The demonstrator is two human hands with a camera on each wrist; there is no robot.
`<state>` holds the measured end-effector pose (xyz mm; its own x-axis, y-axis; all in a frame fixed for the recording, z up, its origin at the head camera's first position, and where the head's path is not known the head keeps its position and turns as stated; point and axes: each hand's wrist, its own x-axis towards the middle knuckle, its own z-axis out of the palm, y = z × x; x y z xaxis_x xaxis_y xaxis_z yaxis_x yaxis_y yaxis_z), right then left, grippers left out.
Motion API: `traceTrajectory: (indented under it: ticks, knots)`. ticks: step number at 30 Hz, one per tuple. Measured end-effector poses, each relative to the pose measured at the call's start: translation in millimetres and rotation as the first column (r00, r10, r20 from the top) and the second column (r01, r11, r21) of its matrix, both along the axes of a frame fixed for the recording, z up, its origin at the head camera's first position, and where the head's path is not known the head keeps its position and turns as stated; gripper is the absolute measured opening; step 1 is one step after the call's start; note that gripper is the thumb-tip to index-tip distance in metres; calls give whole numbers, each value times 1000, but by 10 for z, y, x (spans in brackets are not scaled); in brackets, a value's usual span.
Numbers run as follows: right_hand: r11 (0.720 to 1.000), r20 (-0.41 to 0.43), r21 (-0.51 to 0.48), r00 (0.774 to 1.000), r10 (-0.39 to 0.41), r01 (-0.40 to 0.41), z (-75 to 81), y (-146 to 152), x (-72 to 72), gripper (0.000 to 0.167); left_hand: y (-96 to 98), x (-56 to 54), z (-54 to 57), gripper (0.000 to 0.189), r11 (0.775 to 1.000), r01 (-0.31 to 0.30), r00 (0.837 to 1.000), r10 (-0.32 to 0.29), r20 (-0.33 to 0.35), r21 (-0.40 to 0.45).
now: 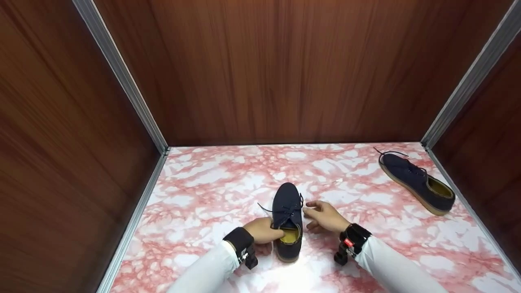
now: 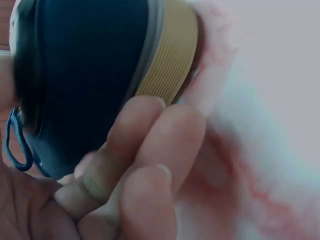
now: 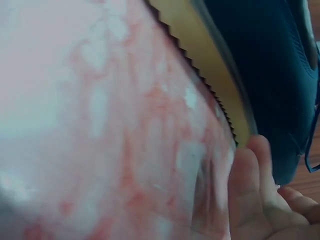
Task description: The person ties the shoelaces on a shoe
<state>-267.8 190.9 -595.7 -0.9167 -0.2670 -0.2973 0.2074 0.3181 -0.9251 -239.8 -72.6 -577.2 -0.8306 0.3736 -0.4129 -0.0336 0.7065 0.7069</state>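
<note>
A dark navy lace-up shoe (image 1: 286,197) with a tan ribbed sole stands upright, toe pointing away from me. My left hand (image 1: 260,230) grips its left side near the heel, the thumb hooked over the collar into the yellow-lined opening. In the left wrist view, curled fingers (image 2: 172,140) lie against the sole's edge. My right hand (image 1: 326,217) is beside the shoe's right side, fingers loosely bent. The right wrist view has its fingertips (image 3: 245,167) at the sole edge; whether they touch it I cannot tell. One lace trails out to the left.
A matching navy shoe (image 1: 411,179) lies at the far right, toe toward the back wall. The red-and-white marbled surface (image 1: 203,195) is bounded by brown wood-grain panels (image 1: 260,73) at the back and both sides, with grey metal strips (image 1: 126,77) along the corners.
</note>
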Motion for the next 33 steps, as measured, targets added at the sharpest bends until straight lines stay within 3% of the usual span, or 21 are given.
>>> traceTrajectory:
  ticks: [3,6,9,11,16,19,20,25,26,27,33]
  knots:
    - [998,38,-12,997,63,-63,-9,9,68,71,27,35,-14,23,999,-22,1000,21,22,33]
    - [991,67,-40,989,131,-128,-1,-9,149,75,50,58,-29,23,997,-39,999,40,-4,69]
    - [982,72,-66,980,184,-180,14,-60,224,74,62,75,-44,21,995,-50,997,55,-49,92]
    - [978,71,-78,978,197,-192,29,-107,257,72,50,70,-53,20,997,-37,991,45,-129,67]
    - [970,81,-184,981,176,-159,83,-272,277,76,-53,-20,-75,18,998,-61,950,55,-308,-10]
    - [970,52,-217,990,127,-113,108,-413,236,77,-137,-106,-85,17,994,-104,930,101,-353,9]
    - [973,35,-213,994,101,-91,117,-468,215,75,-189,-169,-155,18,994,-105,910,109,-399,31]
    - [989,-58,-148,998,-30,21,122,-765,88,65,-332,-372,-144,17,980,-193,840,187,-509,42]
    - [989,-75,-141,996,-47,36,113,-824,62,62,-356,-413,-142,17,976,-214,827,202,-524,38]
    - [990,-95,-135,994,-61,48,101,-879,33,60,-355,-427,-71,14,969,-247,831,224,-510,23]
    - [986,-187,-147,977,-101,74,8,-1133,-156,46,-418,-659,-94,16,924,-382,793,337,-508,16]
